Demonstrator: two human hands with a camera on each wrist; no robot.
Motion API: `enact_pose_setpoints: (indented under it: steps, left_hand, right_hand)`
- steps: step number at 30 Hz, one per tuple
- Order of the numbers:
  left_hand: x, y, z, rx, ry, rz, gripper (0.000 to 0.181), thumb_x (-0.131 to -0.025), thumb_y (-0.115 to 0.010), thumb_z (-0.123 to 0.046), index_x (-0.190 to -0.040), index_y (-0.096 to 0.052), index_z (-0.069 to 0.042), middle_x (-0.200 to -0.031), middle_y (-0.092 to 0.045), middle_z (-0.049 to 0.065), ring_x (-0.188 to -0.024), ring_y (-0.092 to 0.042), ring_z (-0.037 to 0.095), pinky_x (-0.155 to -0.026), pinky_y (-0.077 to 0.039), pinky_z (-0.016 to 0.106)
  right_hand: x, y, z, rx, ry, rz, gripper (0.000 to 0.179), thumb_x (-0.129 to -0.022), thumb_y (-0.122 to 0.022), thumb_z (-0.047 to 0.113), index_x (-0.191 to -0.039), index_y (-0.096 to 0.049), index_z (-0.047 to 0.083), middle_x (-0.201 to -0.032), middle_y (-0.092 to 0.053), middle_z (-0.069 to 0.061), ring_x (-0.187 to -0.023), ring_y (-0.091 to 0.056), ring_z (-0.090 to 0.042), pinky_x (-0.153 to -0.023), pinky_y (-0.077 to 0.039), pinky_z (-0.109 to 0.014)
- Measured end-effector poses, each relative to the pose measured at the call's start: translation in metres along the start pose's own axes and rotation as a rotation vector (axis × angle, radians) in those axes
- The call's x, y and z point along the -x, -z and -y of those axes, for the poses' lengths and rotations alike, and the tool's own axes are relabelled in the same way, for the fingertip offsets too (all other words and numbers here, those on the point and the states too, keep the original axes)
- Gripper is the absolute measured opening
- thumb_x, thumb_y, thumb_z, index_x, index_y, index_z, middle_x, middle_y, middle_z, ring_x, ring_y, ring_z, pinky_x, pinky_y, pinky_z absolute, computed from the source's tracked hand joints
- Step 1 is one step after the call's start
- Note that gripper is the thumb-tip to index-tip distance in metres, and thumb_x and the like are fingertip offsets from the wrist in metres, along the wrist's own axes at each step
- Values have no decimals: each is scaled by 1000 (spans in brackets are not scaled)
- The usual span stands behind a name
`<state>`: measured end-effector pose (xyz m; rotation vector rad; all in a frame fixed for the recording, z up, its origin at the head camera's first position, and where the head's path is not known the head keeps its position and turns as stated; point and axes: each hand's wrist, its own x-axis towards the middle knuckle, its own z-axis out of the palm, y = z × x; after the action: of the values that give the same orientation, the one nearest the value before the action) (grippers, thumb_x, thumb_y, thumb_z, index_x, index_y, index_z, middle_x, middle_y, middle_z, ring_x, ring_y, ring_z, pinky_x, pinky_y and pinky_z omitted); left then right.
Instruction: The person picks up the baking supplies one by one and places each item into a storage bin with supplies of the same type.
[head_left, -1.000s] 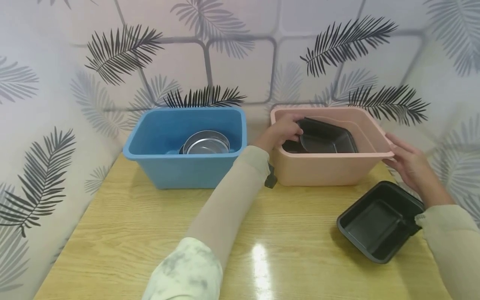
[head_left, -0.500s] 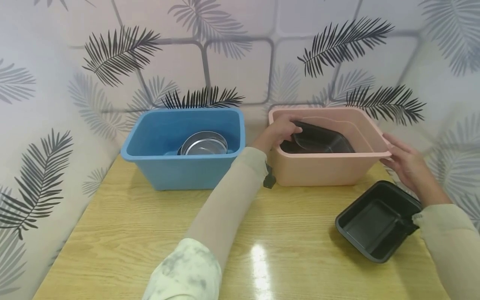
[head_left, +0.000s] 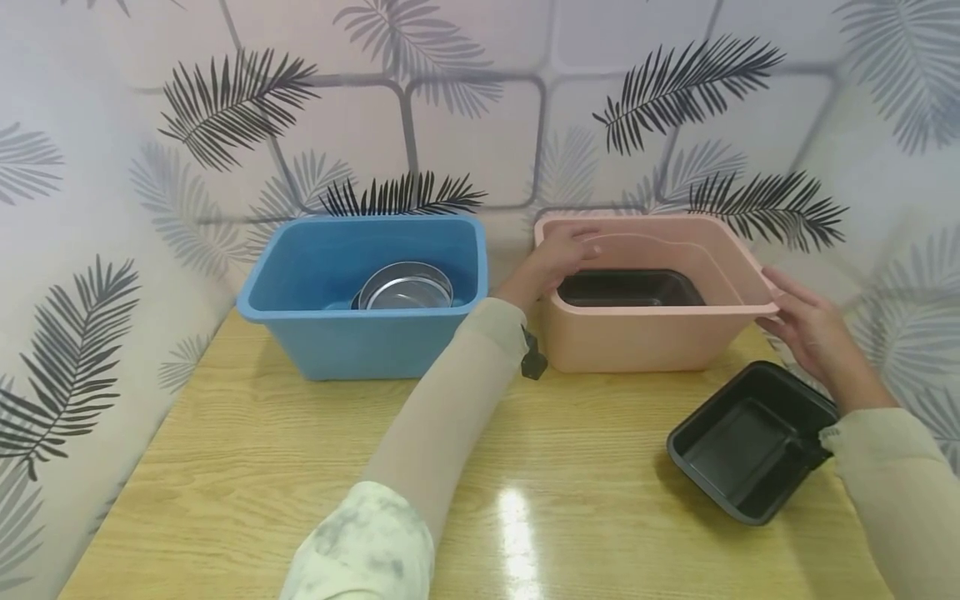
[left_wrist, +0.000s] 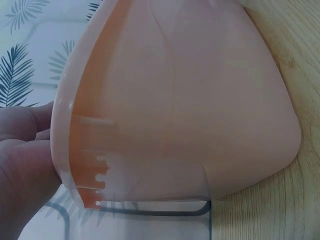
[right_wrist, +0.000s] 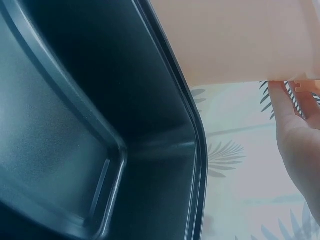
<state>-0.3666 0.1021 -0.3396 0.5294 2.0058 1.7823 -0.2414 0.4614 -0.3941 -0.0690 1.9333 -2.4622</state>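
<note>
Over the left end of the pink bin [head_left: 630,337], my left hand [head_left: 555,254] reaches in with its fingers extended and nothing between them. Low inside that bin lies a dark baking pan [head_left: 637,286], its lower part hidden by the front wall. At the opposite end, my right hand [head_left: 813,325] holds the rim between fingers and thumb; the right wrist view shows the fingers [right_wrist: 282,102] at the bin's edge. A second black square baking pan [head_left: 750,446] sits on the table below my right wrist, its inside filling much of the right wrist view.
To the left stands a blue bin [head_left: 360,342] with round metal pans [head_left: 408,292] inside. Both bins rest on a wooden table [head_left: 247,467] against a leaf-patterned wall [head_left: 480,133]. My left forearm crosses the table between the bins.
My left hand has let go of the dark pan, which has sunk from a raised tilt to lie lower in the pink bin. The right hand stays at the rim.
</note>
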Motion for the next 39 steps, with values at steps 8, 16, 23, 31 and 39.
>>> enact_pose_setpoints:
  steps: [8, 16, 23, 31, 39]
  left_hand:
    - [4, -2, -4, 87, 26, 8, 50, -102, -55, -2, -151, -46, -7, -154, -47, 17, -141, -47, 29, -114, -45, 41]
    - [12, -2, -8, 121, -34, 32, 49, -102, -56, -3, -150, -47, -6, -152, -49, 16, -137, -52, 31, -105, -53, 34]
    - [30, -10, -10, 139, -100, 88, 52, -101, -57, -2, -152, -43, -4, -153, -47, 16, -138, -50, 31, -104, -53, 37]
    - [56, -22, -7, 37, -197, 171, 53, -101, -59, -6, -152, -43, -6, -154, -48, 11, -137, -52, 25, -101, -55, 32]
    - [89, -32, 0, 18, -255, 195, 48, -101, -60, -8, -148, -50, -6, -146, -56, 16, -131, -57, 25, -99, -56, 29]
  right_hand:
    - [0, -1, -2, 3, 7, -1, 62, -106, -51, 13, -161, -23, 14, -160, -38, 4, -116, -62, 0, -88, -57, -19]
    - [-1, -1, -1, 10, 3, -2, 61, -106, -51, 13, -161, -24, 15, -167, -25, 4, -116, -61, 0, -87, -57, -18]
    - [-1, -1, -2, 4, 13, -1, 59, -106, -50, 11, -160, -27, 14, -167, -26, 4, -118, -60, -1, -88, -57, -18]
    - [-1, -2, -2, 2, 23, 1, 59, -106, -50, 10, -160, -26, 13, -161, -38, 6, -118, -60, -2, -88, -57, -19]
    - [-1, -2, -1, 3, 1, -14, 61, -106, -51, 13, -160, -24, 15, -163, -34, 6, -116, -61, 0, -87, -57, -18]
